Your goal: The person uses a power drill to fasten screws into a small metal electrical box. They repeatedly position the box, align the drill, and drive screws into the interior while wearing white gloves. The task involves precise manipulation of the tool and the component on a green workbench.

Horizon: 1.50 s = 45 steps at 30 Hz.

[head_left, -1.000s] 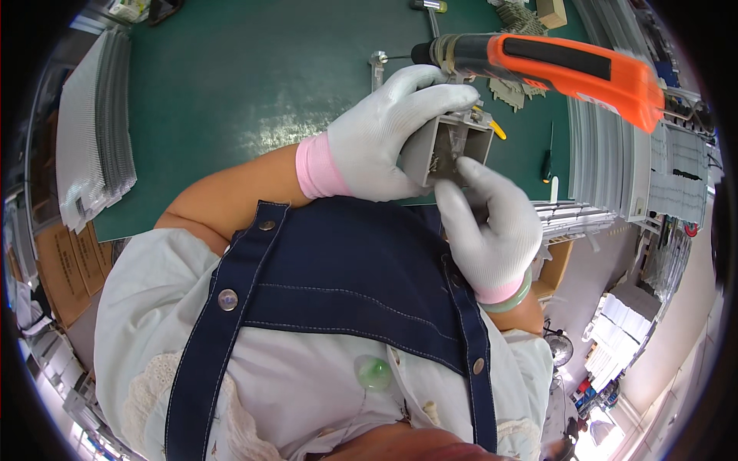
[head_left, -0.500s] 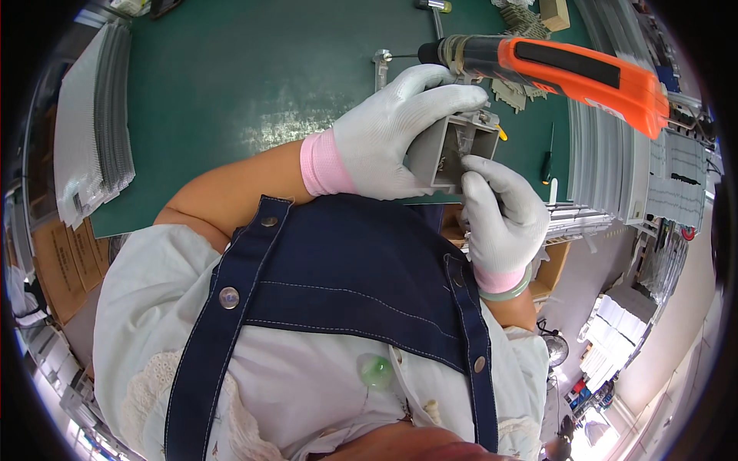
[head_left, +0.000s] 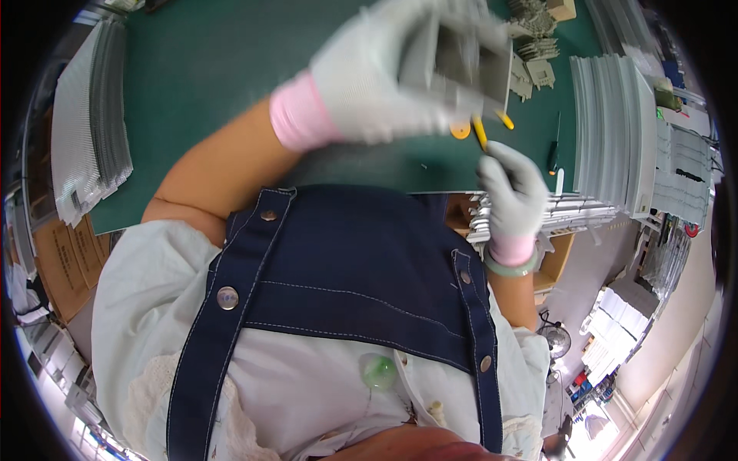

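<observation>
My left hand [head_left: 377, 77], in a white knit glove with a pink cuff, grips a grey rectangular housing [head_left: 498, 81] with an open hollow side. Both are smeared by motion over the green work surface. My right hand [head_left: 511, 188], gloved the same way, is lower and to the right with its fingers curled. Its fingertips meet the end of a slim yellow handle [head_left: 480, 133]; whether they hold it I cannot make out. A second yellow handle end [head_left: 505, 120] shows beside the housing. An orange round piece [head_left: 460, 131] lies under the left hand's edge.
Stacked grey panels [head_left: 611, 131] stand along the right side, and ribbed pale sheets [head_left: 88, 115] on the left. Small beige parts [head_left: 538, 50] pile up at the far right near a wooden block [head_left: 562, 9]. A thin screwdriver [head_left: 553, 157] lies near the right panels.
The left hand has lifted the housing up and away from my body. The right hand has left the housing's opening and moved slightly right. The orange power screwdriver is out of view.
</observation>
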Motion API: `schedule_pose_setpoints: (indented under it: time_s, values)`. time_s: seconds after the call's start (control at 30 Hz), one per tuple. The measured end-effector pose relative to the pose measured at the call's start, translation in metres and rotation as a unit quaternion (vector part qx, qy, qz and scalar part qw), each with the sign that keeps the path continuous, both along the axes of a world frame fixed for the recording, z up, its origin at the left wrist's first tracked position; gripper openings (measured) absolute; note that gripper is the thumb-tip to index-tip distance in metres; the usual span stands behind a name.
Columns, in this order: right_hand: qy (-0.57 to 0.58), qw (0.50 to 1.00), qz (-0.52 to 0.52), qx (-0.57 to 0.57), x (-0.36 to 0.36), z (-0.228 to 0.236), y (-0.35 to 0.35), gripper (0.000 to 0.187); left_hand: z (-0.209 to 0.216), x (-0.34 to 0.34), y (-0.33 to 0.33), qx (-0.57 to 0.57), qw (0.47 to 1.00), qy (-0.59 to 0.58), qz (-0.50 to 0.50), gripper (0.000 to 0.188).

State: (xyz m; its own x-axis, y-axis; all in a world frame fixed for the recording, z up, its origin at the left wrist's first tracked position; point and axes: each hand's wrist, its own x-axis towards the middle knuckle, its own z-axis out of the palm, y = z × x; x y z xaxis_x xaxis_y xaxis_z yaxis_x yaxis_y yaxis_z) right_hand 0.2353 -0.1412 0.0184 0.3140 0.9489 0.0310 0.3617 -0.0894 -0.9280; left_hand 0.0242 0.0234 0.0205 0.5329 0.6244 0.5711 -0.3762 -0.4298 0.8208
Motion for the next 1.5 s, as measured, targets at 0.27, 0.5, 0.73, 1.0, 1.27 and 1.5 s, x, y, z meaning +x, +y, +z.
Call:
schedule_pose_setpoints:
  time_s: [0.27,0.5,0.73,1.0,1.27,1.5]
  values:
    - [-0.380,0.906,0.185,-0.009,-0.003,-0.074,0.003,0.016,0.001,0.017,-0.014,0.074,0.995,0.040,0.047,0.089]
    - [-0.358,0.919,0.127,0.104,0.003,-0.039,0.001,0.028,-0.007,0.023,-0.029,0.118,0.988,0.062,0.075,0.093]
    - [-0.427,0.850,0.153,0.269,-0.006,0.069,0.023,0.031,0.001,0.023,-0.034,0.160,0.974,0.098,0.124,0.092]
    - [-0.491,0.782,0.216,0.317,0.000,0.074,0.036,0.033,-0.005,0.025,-0.039,0.125,0.984,0.085,0.098,0.100]
    - [-0.411,0.828,0.283,0.254,0.000,0.089,0.041,0.036,-0.005,0.024,-0.036,0.140,0.981,0.079,0.113,0.100]
    - [-0.158,0.948,0.062,0.269,0.005,0.078,0.040,0.038,0.002,0.022,-0.033,0.105,0.989,0.077,0.070,0.095]
